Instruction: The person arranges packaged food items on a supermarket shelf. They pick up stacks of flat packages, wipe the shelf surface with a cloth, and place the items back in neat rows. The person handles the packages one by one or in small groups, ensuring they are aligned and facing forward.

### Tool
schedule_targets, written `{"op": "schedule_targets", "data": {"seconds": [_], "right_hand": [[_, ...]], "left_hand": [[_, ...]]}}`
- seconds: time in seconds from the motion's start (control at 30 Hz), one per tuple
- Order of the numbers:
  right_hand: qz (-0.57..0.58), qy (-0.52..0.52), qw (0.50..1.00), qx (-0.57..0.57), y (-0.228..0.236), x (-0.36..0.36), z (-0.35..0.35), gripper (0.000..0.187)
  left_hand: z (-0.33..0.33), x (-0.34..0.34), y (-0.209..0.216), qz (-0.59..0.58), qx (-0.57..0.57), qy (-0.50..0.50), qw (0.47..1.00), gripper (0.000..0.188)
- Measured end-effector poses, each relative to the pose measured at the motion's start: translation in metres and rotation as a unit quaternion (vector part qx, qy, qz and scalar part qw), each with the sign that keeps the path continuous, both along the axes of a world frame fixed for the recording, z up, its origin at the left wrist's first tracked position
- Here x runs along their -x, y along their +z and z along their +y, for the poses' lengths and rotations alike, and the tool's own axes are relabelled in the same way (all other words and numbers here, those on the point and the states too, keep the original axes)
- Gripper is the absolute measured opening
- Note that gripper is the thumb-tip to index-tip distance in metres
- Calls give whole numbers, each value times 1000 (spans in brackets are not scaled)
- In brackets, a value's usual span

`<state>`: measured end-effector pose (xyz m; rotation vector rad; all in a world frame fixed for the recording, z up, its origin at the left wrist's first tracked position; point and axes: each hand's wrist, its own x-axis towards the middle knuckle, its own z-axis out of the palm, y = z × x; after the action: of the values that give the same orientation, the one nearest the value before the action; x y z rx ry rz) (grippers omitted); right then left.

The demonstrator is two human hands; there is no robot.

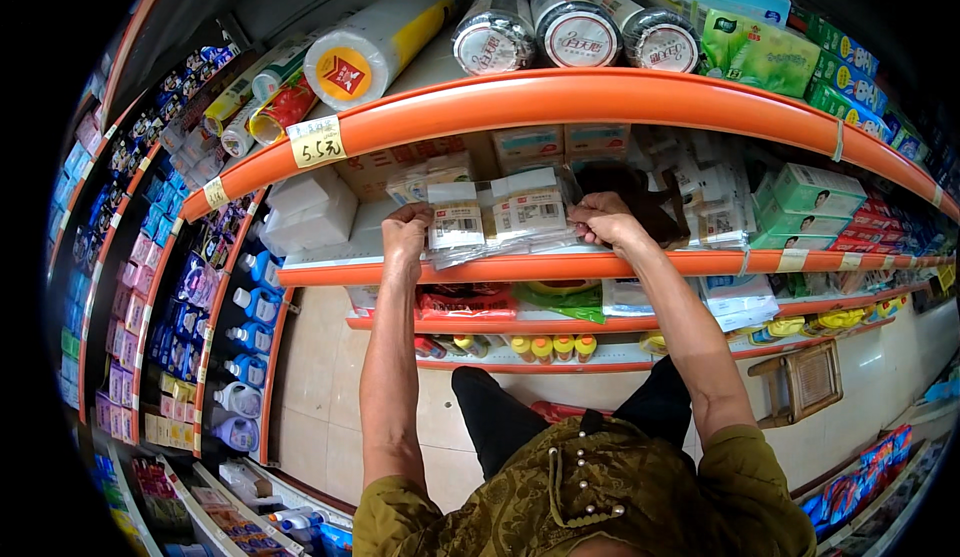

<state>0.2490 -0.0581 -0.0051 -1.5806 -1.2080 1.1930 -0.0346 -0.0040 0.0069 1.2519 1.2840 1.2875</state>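
Flat clear plastic packets with pale, barcoded labels lie side by side at the front of a middle shelf. At the left packet (456, 225), my left hand (406, 233) is closed with its fingertips pinching the outer edge. My right hand (608, 223) has its fingers closed on the right edge of the other packet (527, 209). Both forearms reach forward over the orange shelf edge (560, 264). More clear packets lie under these two; what is inside them is too small to tell. Further similar packets (715, 197) are piled right of my right hand.
Above runs a thick orange shelf rim (560, 95) with plastic-film rolls (580, 37) on it. A white foam-like block (312, 212) is left of my left hand, green boxes (815, 197) at the right. A wooden stool (810, 377) stands on the tiled floor. Detergent bottles (250, 332) line the left shelving.
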Motion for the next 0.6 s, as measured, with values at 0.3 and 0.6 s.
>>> {"op": "schedule_targets", "data": {"seconds": [0.3,0.6], "right_hand": [[-106,7,994,4,-4,-2,5,26],[-271,-117,910,-290,-13,-16,-7,24]], "left_hand": [[16,9,-23,105,-53,34,992,32],[-7,0,8,360,-87,110,923,39]]}}
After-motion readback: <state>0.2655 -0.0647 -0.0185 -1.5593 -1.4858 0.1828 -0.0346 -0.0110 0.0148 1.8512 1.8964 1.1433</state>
